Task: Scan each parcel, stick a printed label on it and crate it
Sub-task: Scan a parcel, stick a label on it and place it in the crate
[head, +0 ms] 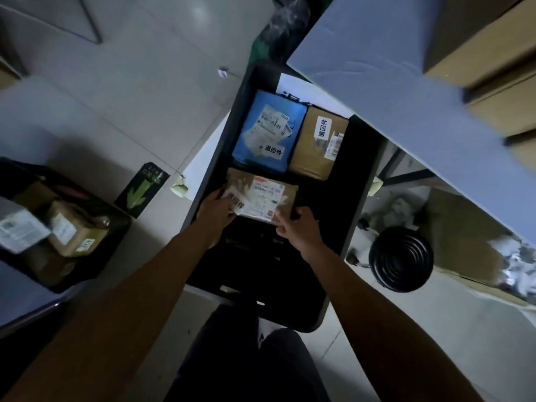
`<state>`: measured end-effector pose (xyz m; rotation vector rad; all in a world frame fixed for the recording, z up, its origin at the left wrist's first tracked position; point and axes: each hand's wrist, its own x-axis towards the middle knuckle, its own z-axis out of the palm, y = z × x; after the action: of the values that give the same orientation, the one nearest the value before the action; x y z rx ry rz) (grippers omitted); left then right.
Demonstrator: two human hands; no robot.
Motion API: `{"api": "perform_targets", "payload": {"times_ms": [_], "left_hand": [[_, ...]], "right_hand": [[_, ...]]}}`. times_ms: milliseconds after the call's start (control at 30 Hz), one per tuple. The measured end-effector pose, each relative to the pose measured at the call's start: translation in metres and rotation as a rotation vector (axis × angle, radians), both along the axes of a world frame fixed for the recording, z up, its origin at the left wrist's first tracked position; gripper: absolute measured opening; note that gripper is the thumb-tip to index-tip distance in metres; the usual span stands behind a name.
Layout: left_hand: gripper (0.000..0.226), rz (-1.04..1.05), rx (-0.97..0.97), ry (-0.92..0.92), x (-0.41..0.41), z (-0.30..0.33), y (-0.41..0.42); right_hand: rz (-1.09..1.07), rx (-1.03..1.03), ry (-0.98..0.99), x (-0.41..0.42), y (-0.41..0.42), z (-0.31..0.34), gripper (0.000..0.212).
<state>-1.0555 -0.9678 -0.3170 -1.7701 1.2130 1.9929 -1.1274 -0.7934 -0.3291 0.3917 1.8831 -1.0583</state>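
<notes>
Here both hands lower a flat brown parcel [262, 198] into the black crate [359, 181].

The left hand [216, 211] and right hand [295, 227] pinch its near corners; it looks light, stiff, slightly slick with tape, best held by the edges. Beyond lie a blue mailer [268, 132] and a cardboard box [316, 143], both labelled.

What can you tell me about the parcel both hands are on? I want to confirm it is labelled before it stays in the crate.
The brown parcel is a flat cardboard-coloured packet lying face up inside the black crate, in front of a blue parcel and another brown one. It carries a white shipping label and a white printed sticker near its left end. The left hand grips its left end; the right hand holds its near right corner.
</notes>
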Motion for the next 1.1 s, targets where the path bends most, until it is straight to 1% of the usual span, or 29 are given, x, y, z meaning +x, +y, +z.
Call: {"api": "perform_targets", "payload": {"times_ms": [67, 133, 200, 267, 333, 400, 433, 500, 567, 633, 667, 733, 767, 833, 867, 933, 1000, 1033, 1100], "left_hand": [[0.045, 0.033, -0.027, 0.007, -0.007, -0.017, 0.0], [0.044, 0.098, 0.009, -0.028, -0.013, -0.033, 0.006], [0.042, 0.255, 0.081, -0.027, -0.015, -0.049, 0.012], [0.038, 0.363, 0.097, 0.016, -0.017, -0.052, 0.017], [0.036, 0.502, 0.119, 0.004, -0.02, -0.051, 0.02], [0.036, 0.664, 0.203, 0.073, -0.022, -0.05, 0.023], [0.037, 0.701, 0.222, 0.099, -0.023, -0.049, 0.024], [0.037, 0.697, 0.209, 0.137, -0.024, -0.043, 0.025], [0.038, 0.695, 0.167, 0.143, -0.023, -0.033, 0.027], [0.039, 0.709, 0.114, 0.147, -0.023, -0.023, 0.03], [0.04, 0.716, 0.091, 0.155, -0.022, -0.016, 0.034], [0.04, 0.728, 0.038, 0.18, -0.021, 0.001, 0.044], [0.04, 0.74, 0.012, 0.196, -0.019, 0.013, 0.053], [0.038, 0.759, -0.038, 0.248, -0.013, 0.042, 0.073], [0.035, 0.746, -0.059, 0.276, -0.011, 0.054, 0.084], [0.03, 0.695, -0.147, 0.328, 0.007, 0.082, 0.11], [0.025, 0.614, -0.253, 0.319, 0.031, 0.11, 0.138], [0.023, 0.579, -0.31, 0.291, 0.045, 0.123, 0.152], [0.02, 0.532, -0.441, 0.218, 0.079, 0.147, 0.175]], "right_hand": [[-0.031, -0.003, -0.048, -0.011, -0.014, -0.024, 0.034], [-0.008, 0.003, -0.071, -0.018, -0.025, -0.046, 0.032], [-0.013, -0.008, -0.12, -0.026, -0.032, -0.067, 0.025], [-0.021, -0.008, -0.151, -0.033, -0.036, -0.078, 0.012], [0.012, 0.007, -0.153, -0.036, -0.035, -0.079, 0.009], [0.069, 0.022, -0.141, -0.038, -0.031, -0.077, 0.025], [0.093, 0.023, -0.14, -0.039, -0.03, -0.073, 0.032], [0.14, 0.004, -0.18, -0.042, -0.027, -0.068, 0.04], [0.203, -0.018, -0.174, -0.043, -0.025, -0.063, 0.044], [0.256, -0.036, -0.117, -0.044, -0.019, -0.059, 0.034], [0.269, -0.05, -0.102, -0.044, -0.014, -0.053, 0.038], [0.287, -0.092, -0.084, -0.045, -0.006, -0.043, 0.057], [0.318, -0.12, -0.07, -0.045, -0.002, -0.031, 0.056], [0.395, -0.175, -0.03, -0.043, 0.006, -0.008, 0.044], [0.399, -0.201, -0.026, -0.043, 0.009, 0.003, 0.042], [0.48, -0.266, -0.005, -0.034, 0.017, 0.036, 0.037], [0.653, -0.323, 0.077, -0.02, 0.023, 0.071, 0.027], [0.753, -0.337, 0.149, -0.009, 0.024, 0.087, 0.024], [0.968, -0.379, 0.269, 0.019, 0.025, 0.121, 0.023]]}}
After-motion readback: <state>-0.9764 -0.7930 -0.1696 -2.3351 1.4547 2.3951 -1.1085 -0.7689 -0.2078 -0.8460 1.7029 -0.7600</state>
